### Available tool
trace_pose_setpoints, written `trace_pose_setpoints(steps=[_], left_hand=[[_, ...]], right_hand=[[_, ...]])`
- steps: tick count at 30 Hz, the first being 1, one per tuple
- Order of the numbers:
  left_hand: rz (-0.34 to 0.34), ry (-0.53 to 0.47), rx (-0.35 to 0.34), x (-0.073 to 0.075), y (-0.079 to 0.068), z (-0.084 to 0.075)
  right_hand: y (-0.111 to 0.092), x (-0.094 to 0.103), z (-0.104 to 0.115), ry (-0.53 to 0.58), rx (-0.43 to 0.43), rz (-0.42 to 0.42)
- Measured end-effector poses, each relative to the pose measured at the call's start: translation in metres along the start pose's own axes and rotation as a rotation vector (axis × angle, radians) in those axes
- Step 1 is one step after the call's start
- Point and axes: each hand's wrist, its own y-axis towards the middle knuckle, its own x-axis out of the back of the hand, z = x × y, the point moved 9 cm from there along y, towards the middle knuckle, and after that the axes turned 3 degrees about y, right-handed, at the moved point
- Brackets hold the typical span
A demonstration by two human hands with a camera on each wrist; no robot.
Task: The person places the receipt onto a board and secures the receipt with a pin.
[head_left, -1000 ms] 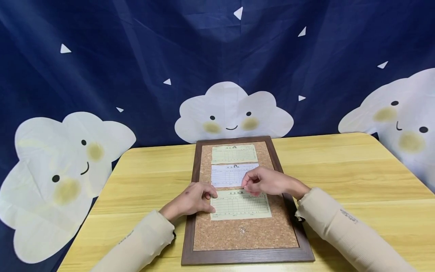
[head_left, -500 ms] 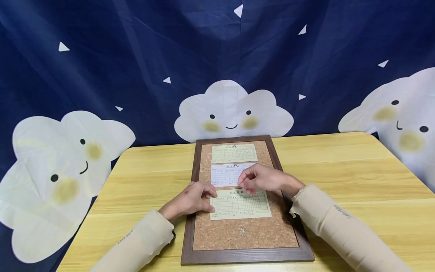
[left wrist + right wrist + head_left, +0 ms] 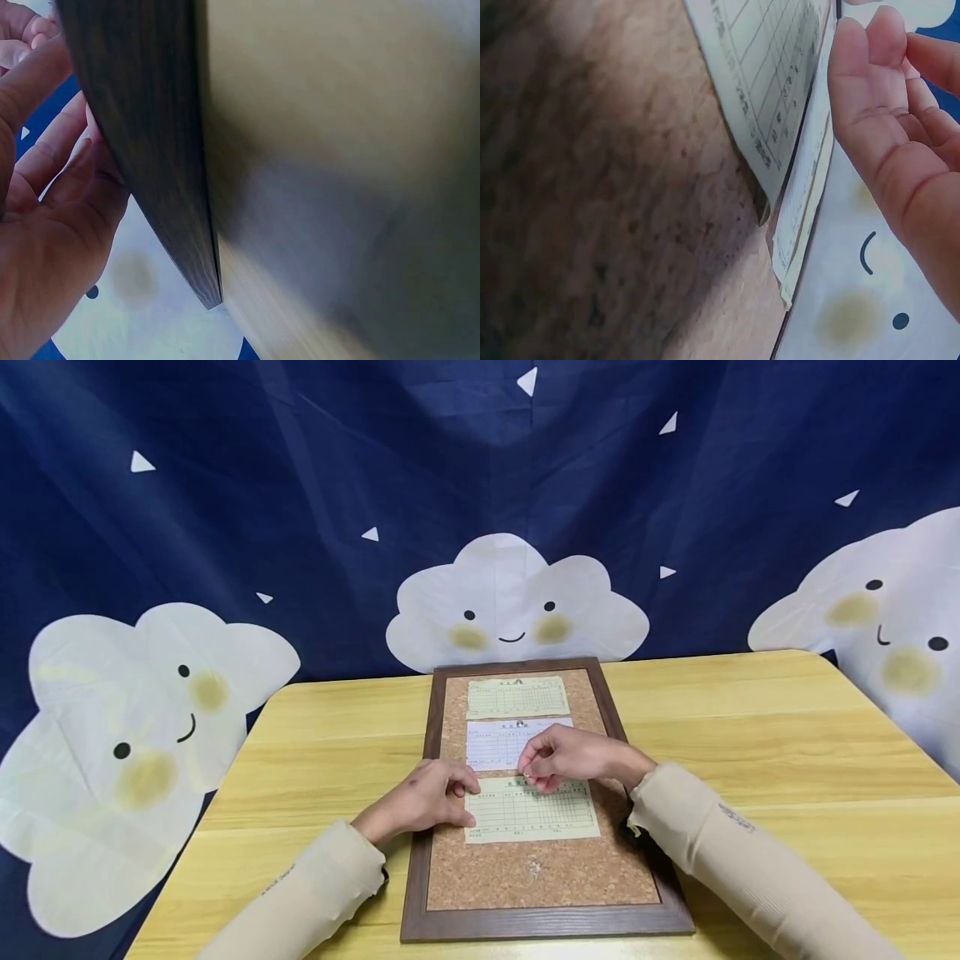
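Note:
A framed corkboard (image 3: 480, 885) lies on the table with three printed form slips on it. My left hand (image 3: 423, 797) rests on the left edge of the lower pale green slip (image 3: 517, 818), its thumb and fingers spread apart. Over that slip's top edge, my right hand (image 3: 581, 753) pinches a tiny shiny thumbtack (image 3: 527, 777) between thumb and fingers, which mostly hide it. The white slip (image 3: 491, 747) above is partly covered by this hand. In the right wrist view the fingertips of the right hand (image 3: 885, 112) meet, and the tack is hidden.
A green slip (image 3: 498, 700) lies at the board's far end. Small tacks (image 3: 519, 682) sit at the tops of the upper two slips. A little cluster of shiny bits (image 3: 535, 867) is on the near cork. Behind the wooden table (image 3: 345, 727) hangs a blue cloud-print cloth (image 3: 330, 485).
My right hand has shifted left along the top of the lower slip, toward its printed heading. The left hand has stayed in place on the slip's left edge.

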Motion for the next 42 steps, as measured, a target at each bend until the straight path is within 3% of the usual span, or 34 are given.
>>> trace_pose_setpoints(steps=[7,19,34,42], left_hand=[[0.003,0.004,0.0,0.0,0.0,0.0],[0.002,-0.002,-0.005,0.0,0.0,0.0],[-0.007,0.001,-0.003,-0.002,-0.001,0.004],[-0.009,0.008,-0.023,0.0,0.0,0.003]], right_hand=[[0.005,-0.005,-0.004,-0.028,-0.015,0.035],[0.009,-0.004,-0.011,-0.07,-0.076,0.021],[0.015,-0.002,-0.017,-0.017,-0.075,-0.001],[0.016,0.001,-0.02,-0.009,-0.125,-0.046]])
